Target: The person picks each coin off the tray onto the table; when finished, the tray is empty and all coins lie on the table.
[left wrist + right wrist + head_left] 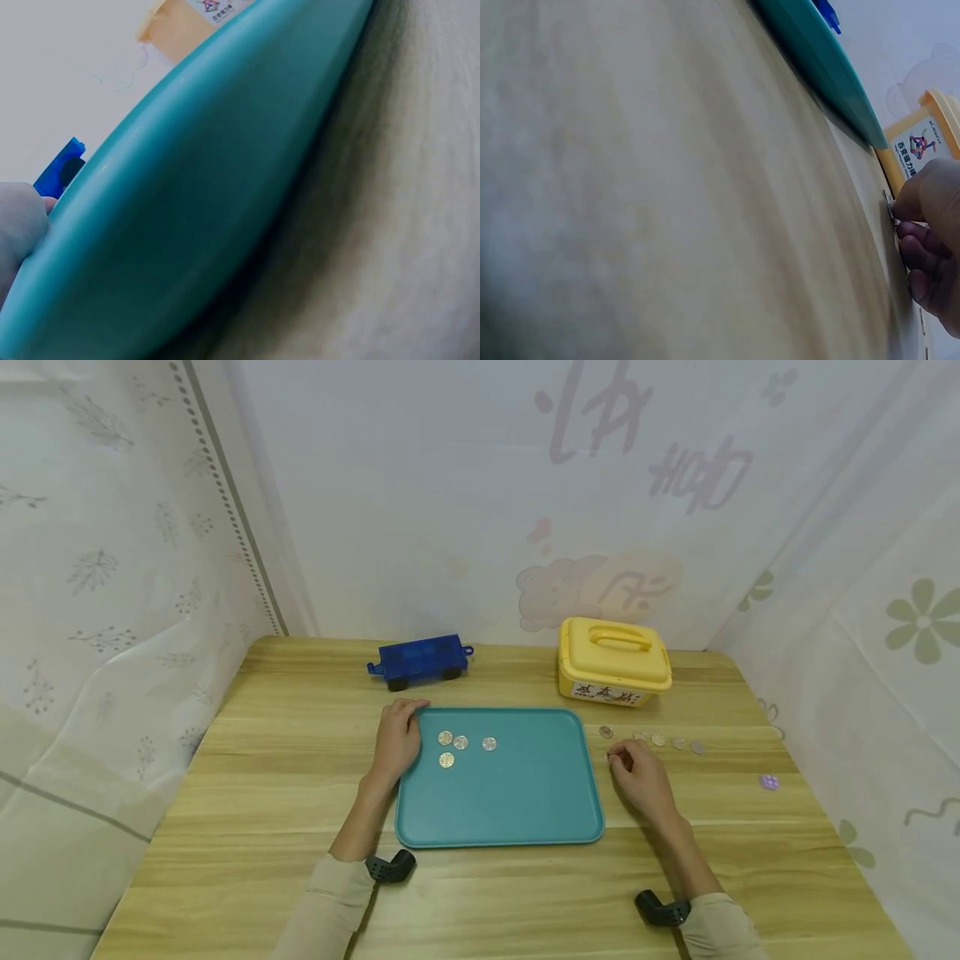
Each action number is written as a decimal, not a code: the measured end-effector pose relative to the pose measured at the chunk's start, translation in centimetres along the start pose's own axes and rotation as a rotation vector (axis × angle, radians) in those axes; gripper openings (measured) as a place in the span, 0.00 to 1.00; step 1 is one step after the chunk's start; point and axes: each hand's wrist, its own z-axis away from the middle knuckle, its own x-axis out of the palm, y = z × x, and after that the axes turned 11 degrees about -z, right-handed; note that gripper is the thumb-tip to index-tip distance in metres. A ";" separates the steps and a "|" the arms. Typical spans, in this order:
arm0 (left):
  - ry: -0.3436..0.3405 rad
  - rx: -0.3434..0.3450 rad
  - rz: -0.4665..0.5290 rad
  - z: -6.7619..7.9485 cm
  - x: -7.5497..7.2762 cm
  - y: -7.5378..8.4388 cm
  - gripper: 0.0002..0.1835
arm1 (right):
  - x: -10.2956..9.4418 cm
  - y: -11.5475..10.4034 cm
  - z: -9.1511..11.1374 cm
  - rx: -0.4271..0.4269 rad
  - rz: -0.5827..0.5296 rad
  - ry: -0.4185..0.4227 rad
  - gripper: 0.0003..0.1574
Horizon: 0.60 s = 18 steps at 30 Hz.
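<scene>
A teal tray (510,810) lies on the wooden table, with several round coins (489,744) in its upper left part. My left hand (396,739) grips the tray's far left corner at the rim; the left wrist view shows that hand (21,225) against the tray's edge. Just right of the tray, my right hand (643,778) pinches a coin (887,199) low over the table, mostly hidden by the fingertips from above. More coins (658,740) lie in a loose row beyond the right hand, one (606,732) nearest the tray.
A yellow lidded box (615,660) with a handle stands behind the coins at the back right. A blue toy wagon (423,660) sits behind the tray. Toward the table's right edge lies a small purple block (769,782). Printed cloth (420,510) hangs behind the table.
</scene>
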 end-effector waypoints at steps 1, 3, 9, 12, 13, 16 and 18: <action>0.002 0.001 0.002 0.0 0.0 0.0 0.19 | 0.0 0.0 0.0 -0.002 0.007 -0.006 0.06; -0.001 -0.002 0.005 0.0 0.0 -0.1 0.19 | 0.0 -0.1 0.0 0.000 0.010 -0.013 0.06; -0.010 -0.012 0.008 0.0 -0.1 -0.1 0.19 | 0.0 -0.3 -0.1 0.000 0.024 -0.020 0.06; -0.007 -0.011 0.009 0.0 -0.1 -0.1 0.19 | 0.1 -0.1 -0.2 -0.007 0.020 -0.011 0.06; -0.006 -0.010 0.009 0.0 -0.1 -0.1 0.19 | 0.1 -0.1 -0.2 -0.011 0.013 -0.004 0.06; -0.003 -0.004 0.005 -0.1 0.0 -0.2 0.19 | 0.1 0.1 -0.1 -0.034 -0.007 0.040 0.06; -0.001 -0.001 0.002 -0.1 0.1 -0.2 0.19 | 0.1 0.0 0.0 -0.050 -0.017 0.075 0.06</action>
